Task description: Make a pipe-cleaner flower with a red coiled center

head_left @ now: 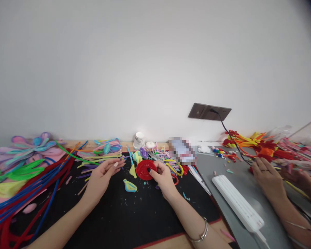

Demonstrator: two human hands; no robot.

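Note:
My right hand point(163, 177) pinches the right edge of a round red coiled disc point(145, 169), with the thumb on its face. My left hand point(107, 172) is held to the left of the disc, over the black mat point(124, 218). Its fingers are drawn together, and whatever may be between them is too small to name. Just left of the disc lies a yellow and blue piece point(132, 169). A looped yellow and blue petal point(130, 185) rests below it on the mat.
Blue and red fuzzy stems point(28, 193) and a large pastel flower point(28, 148) are at the left. Behind stand a white cup point(139, 139) and a pixelated phone point(182, 151). A white power strip point(237, 202) lies at the right, beside another person's hands point(269, 180).

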